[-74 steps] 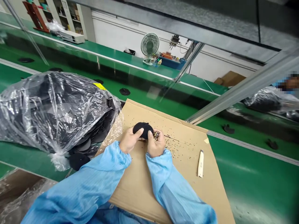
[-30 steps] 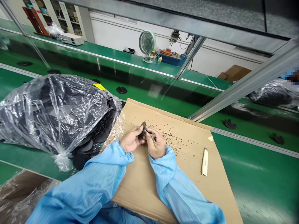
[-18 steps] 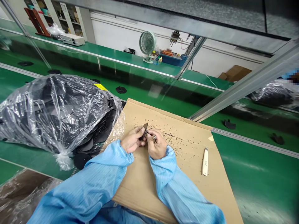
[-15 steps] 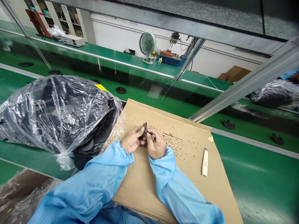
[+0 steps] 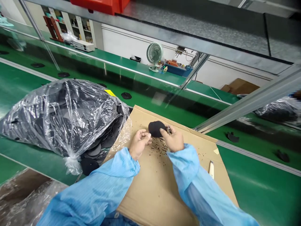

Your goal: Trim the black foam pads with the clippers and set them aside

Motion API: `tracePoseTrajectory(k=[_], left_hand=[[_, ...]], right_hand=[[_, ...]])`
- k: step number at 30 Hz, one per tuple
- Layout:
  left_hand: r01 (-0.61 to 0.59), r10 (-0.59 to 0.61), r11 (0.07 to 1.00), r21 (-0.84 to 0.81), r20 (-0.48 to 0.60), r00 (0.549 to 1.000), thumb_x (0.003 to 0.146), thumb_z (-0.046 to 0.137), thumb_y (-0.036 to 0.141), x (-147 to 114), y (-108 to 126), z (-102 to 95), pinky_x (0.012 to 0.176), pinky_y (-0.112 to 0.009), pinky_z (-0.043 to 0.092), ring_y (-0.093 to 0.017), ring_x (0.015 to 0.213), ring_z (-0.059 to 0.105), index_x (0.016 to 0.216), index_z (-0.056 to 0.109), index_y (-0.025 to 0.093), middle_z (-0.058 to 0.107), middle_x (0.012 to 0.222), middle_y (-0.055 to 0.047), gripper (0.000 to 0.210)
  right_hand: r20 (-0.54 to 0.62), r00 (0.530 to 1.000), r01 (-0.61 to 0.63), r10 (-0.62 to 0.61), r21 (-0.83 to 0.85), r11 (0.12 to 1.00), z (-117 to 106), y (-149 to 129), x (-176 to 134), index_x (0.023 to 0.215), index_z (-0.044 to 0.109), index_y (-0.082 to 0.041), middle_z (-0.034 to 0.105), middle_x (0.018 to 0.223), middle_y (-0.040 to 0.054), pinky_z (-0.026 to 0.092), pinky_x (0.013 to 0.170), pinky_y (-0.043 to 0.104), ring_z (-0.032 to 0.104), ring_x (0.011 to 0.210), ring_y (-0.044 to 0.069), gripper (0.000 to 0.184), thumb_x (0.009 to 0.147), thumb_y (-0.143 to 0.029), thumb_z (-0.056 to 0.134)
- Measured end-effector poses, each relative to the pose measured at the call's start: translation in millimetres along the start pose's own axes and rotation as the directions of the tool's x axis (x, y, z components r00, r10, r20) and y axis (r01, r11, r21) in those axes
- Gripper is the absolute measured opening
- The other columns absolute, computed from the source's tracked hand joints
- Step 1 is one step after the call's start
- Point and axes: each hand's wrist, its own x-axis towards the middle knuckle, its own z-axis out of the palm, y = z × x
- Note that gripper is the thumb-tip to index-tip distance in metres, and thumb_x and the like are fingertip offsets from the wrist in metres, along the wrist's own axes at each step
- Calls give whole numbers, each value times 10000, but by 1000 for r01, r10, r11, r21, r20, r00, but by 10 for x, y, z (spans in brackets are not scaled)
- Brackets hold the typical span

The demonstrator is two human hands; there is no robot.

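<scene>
Head view, and the action sits right over the tan cardboard sheet [image 5: 150, 194]! Right hand [image 5: 174, 140] has the prize: a flat, rounded black disc [image 5: 155, 129], pinched at its near right edge between thumb and fingers, its broad face turned toward us. Something small and metallic [image 5: 168, 129] glints among those same fingers, too small to make out.

Across on the other side, the left hand [image 5: 138, 144] hangs just beside the disc, fingers bent, thumb and fingertips close together; whether they pinch anything, or brush the disc's edge, I cannot tell from where I stand. Both arms come in wearing loose light-blue fabric sleeves [image 5: 101, 191].

Below the disc, tiny black specks [image 5: 160, 147] lie scattered over the cardboard, thickest between the two hands. Over by the right sleeve, a slim cream-coloured handle [image 5: 211, 169] rests on the sheet, its lower end hidden behind the arm.

Out to the left, what a load! A big clear plastic bag [image 5: 68, 110], bulging with dark flat discs, lies on the glossy green worktop [image 5: 263, 185], its mouth open toward the cardboard and more black pieces [image 5: 95, 151] heaped there. Farther back, a pale green desk fan [image 5: 154, 53] stands near a blue tray [image 5: 174, 69].
</scene>
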Motion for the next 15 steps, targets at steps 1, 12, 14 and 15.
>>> tracePoseTrajectory(k=[1, 12, 14, 15], left_hand=[[29, -29, 1000, 9, 4, 1000, 708, 741, 303, -2, -4, -1, 692, -302, 510, -135, 733, 617, 1033, 514, 160, 582, 883, -25, 422], [161, -216, 958, 238, 226, 950, 657, 749, 407, -82, 3, 3, 532, -236, 390, -99, 590, 538, 952, 559, 161, 565, 767, -3, 428], [114, -204, 940, 322, 262, 943, 640, 763, 362, -113, -28, 21, 541, -240, 377, -99, 585, 514, 913, 580, 163, 567, 751, -2, 384], [88, -190, 932, 352, 267, 945, 629, 772, 338, -125, -44, 33, 555, -246, 377, -105, 587, 505, 878, 593, 164, 566, 727, -1, 353]], right_hand=[[-40, 999, 24, -28, -102, 994, -67, 24, 163, 845, 671, -165, 651, 710, 24, 405, 610, 281, 556, 632, 156, 176, 762, -314, 628], [-17, 986, 145, -168, -418, 897, -126, 51, 1296, 880, 683, -152, 605, 674, 32, 310, 630, 309, 502, 638, 148, 197, 685, -150, 713], [87, 971, 240, -224, -362, 901, 71, -108, 1090, 915, 693, -175, 647, 746, 41, 363, 669, 313, 547, 692, 168, 194, 722, -156, 683], [155, 951, 305, -269, -317, 898, 177, -217, 946, 923, 697, -187, 666, 793, 43, 386, 701, 314, 570, 736, 178, 189, 737, -162, 673]])
